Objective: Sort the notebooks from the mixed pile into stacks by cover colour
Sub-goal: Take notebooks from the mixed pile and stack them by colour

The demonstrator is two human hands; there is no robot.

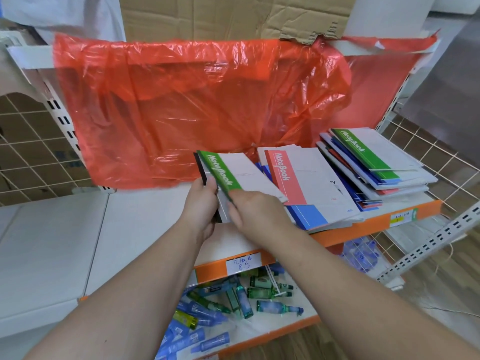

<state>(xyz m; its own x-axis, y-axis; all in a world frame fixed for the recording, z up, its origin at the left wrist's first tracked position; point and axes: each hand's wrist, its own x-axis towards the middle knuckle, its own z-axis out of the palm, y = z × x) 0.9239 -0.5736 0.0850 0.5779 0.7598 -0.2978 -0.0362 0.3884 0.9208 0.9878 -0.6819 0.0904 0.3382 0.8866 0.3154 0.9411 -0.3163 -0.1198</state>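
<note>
Over the shelf (376,221) front, head view: left hand (200,206) grips a thin bundle by its spine; right hand (255,213) pinches the green notebook (235,175) on top; risk: a slack pinch could let covers fan and slide onto the red notebook (284,175), mixing colours.

left hand (201,207) | right hand (257,213) | both hands bare | forearms (145,276) bare to the frame edge

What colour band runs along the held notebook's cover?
Green, on the white held notebook; head view.
</note>
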